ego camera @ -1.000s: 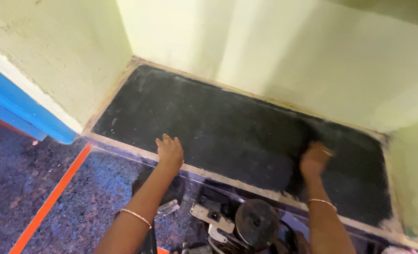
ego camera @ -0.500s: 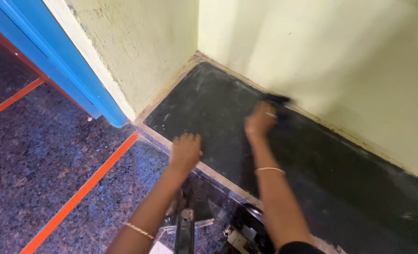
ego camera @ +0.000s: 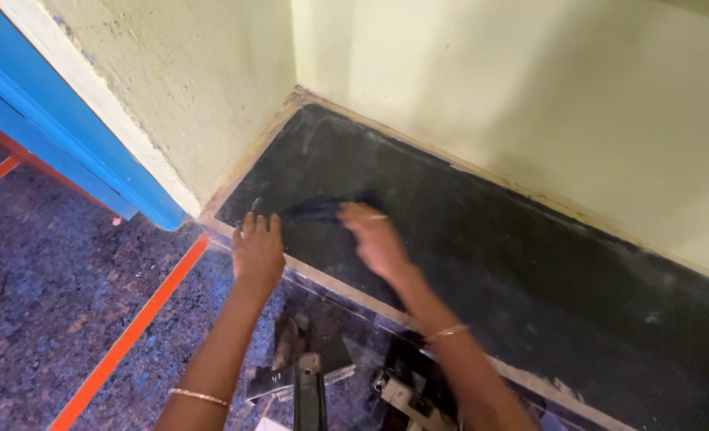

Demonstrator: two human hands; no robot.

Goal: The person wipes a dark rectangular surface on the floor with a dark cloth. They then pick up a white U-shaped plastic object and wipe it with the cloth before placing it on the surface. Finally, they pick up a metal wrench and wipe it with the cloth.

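right hand [ego camera: 377, 239] is closed on a dark cloth [ego camera: 318, 210] stretched leftward across the black slab [ego camera: 482, 239], while the left hand [ego camera: 257, 249] rests open and flat just beside it on the slab's front edge

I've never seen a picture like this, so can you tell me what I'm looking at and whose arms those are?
The picture comes from a camera worn on a person's head, looking down, so the two arms are that person's own. The left hand lies flat at the front edge of a black stone slab set into a corner of pale yellow walls. The right hand is blurred and presses a dark cloth onto the slab. Both wrists wear thin bangles. Below is a speckled purple floor with an orange stripe, a blue door frame on the left, and some dark metal parts near the bottom edge.
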